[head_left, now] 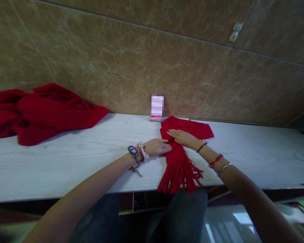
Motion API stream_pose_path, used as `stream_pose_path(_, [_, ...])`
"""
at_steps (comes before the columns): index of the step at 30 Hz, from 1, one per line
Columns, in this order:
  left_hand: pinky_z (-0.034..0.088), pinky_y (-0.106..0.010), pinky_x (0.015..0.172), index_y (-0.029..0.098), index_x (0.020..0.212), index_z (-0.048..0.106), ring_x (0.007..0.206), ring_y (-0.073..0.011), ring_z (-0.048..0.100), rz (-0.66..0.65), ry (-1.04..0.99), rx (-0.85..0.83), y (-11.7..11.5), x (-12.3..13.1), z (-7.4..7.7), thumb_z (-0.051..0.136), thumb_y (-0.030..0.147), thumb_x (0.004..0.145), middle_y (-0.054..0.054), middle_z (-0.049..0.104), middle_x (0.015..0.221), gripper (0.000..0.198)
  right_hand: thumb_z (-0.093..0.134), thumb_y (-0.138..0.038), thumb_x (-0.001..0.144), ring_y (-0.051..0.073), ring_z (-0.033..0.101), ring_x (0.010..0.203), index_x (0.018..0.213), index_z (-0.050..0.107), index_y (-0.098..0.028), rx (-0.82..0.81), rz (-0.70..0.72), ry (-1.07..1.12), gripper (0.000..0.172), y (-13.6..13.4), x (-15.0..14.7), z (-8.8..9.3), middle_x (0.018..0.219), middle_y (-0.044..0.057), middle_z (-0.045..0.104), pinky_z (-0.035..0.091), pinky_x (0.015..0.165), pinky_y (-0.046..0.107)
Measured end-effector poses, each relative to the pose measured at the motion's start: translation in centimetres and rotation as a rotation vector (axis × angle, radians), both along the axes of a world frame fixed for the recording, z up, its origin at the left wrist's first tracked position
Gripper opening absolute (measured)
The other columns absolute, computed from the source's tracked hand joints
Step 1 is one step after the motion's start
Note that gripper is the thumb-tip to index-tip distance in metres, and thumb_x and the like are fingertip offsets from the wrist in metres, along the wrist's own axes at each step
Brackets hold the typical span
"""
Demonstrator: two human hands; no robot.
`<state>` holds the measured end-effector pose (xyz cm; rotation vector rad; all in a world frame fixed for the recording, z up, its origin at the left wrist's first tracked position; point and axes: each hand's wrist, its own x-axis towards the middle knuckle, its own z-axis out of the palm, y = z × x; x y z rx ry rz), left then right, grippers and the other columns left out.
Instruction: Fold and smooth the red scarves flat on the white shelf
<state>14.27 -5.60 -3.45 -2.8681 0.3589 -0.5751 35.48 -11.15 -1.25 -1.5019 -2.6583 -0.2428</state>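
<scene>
A folded red scarf (190, 130) lies on the pale wooden tabletop (66, 162), its fringe (179, 177) hanging over the near edge. My left hand (157, 146) lies flat on the scarf's left side, fingers stretched out. Palm down on the scarf's middle rests my right hand (183, 137), its fingers extended toward the left. Neither hand grips the cloth. A watch and bands sit on my left wrist, and my right wrist carries red and silver bracelets.
A heap of red cloth (40, 113) lies at the far left of the table against the brown marbled wall (131, 60). A small blurred pink-and-white object (157, 108) stands against the wall just behind the scarf. Dark items sit below the table edge.
</scene>
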Motion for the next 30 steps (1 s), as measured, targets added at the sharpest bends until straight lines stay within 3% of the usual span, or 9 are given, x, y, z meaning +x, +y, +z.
stream_pose_path(5, [0.041,-0.033,0.1,0.012,0.106,0.061,0.101,-0.0157,0.062,-0.033,0.028,-0.015,-0.4,0.0,0.3,0.033,0.009,0.091,-0.012,0.066,0.105,0.032,0.034,-0.003,0.083,0.021,0.042,0.126,0.129,0.046,-0.008,0.005,-0.055,-0.077,0.048,1.5,-0.4,0.5,0.134,0.015,0.047,0.035,0.105,0.037])
stream_pose_path(9, [0.035,-0.037,0.105,0.017,0.112,0.058,0.108,-0.0153,0.057,0.064,0.093,-0.127,-0.7,-0.7,0.7,0.041,0.008,0.085,-0.01,0.063,0.113,0.033,0.04,-0.005,0.079,0.023,0.036,0.13,0.13,0.044,-0.008,-0.071,-0.073,-0.002,0.051,1.4,-0.8,0.9,0.138,0.015,0.043,0.032,0.106,0.041])
stream_pose_path(12, [0.033,-0.039,0.106,0.018,0.121,0.052,0.119,-0.0174,0.048,0.222,-0.024,-0.299,0.0,-1.4,1.1,0.046,0.007,0.077,-0.009,0.053,0.127,0.045,0.047,-0.014,0.078,0.026,0.029,0.133,0.134,0.037,-0.006,-0.01,-0.193,0.168,0.058,-0.5,-1.1,0.7,0.14,0.018,0.038,0.03,0.106,0.046])
stream_pose_path(15, [0.035,-0.039,0.105,0.015,0.124,0.048,0.121,-0.0194,0.046,0.484,-0.166,-0.61,1.6,-1.0,1.1,0.05,0.013,0.079,-0.011,0.05,0.13,0.045,0.049,-0.027,0.081,0.031,0.043,0.123,0.133,0.035,-0.001,0.073,-0.456,0.354,0.06,-3.4,-1.8,-0.1,0.129,0.025,0.048,0.035,0.101,0.048])
stream_pose_path(17, [0.039,-0.039,0.102,0.014,0.123,0.049,0.115,-0.0208,0.051,0.622,-0.181,-0.779,2.8,-0.1,0.7,0.057,0.018,0.077,-0.011,0.054,0.125,0.046,0.051,-0.033,0.081,0.031,0.052,0.113,0.132,0.037,-0.006,-0.001,-0.534,0.419,0.06,-5.0,-2.5,-0.5,0.123,0.023,0.053,0.041,0.094,0.047])
stream_pose_path(21, [0.049,-0.029,0.088,0.016,0.116,0.053,0.098,-0.0153,0.061,0.712,-0.154,-0.889,4.9,1.9,-0.3,0.055,0.012,0.08,-0.007,0.062,0.111,0.037,0.055,-0.02,0.077,0.026,0.053,0.112,0.132,0.037,-0.011,-0.121,-0.521,0.522,0.058,-6.0,-4.1,-0.6,0.126,0.017,0.052,0.041,0.094,0.04])
stream_pose_path(24, [0.051,-0.032,0.083,0.014,0.114,0.053,0.094,-0.0154,0.06,0.762,-0.148,-0.915,5.7,2.5,-0.4,0.054,0.019,0.086,-0.007,0.06,0.109,0.028,0.054,-0.01,0.073,0.023,0.054,0.111,0.125,0.045,-0.015,-0.126,-0.497,0.633,0.052,-5.6,-4.5,0.1,0.123,0.013,0.056,0.039,0.097,0.04])
stream_pose_path(28, [0.049,-0.039,0.082,0.015,0.114,0.052,0.097,-0.0185,0.056,0.834,-0.179,-0.906,5.9,2.7,0.3,0.05,0.034,0.089,-0.008,0.054,0.115,0.031,0.057,-0.014,0.072,0.021,0.057,0.105,0.112,0.057,-0.017,-0.082,-0.477,0.784,0.04,-5.6,-3.5,1.3,0.115,0.009,0.062,0.041,0.095,0.039])
stream_pose_path(30, [0.049,-0.037,0.082,0.015,0.112,0.054,0.096,-0.0176,0.057,0.868,-0.2,-0.903,5.8,2.9,0.5,0.051,0.031,0.089,-0.008,0.055,0.112,0.027,0.057,-0.018,0.073,0.02,0.059,0.102,0.11,0.058,-0.016,-0.107,-0.458,0.819,0.037,-6.3,-3.1,1.5,0.113,0.009,0.063,0.044,0.091,0.037])
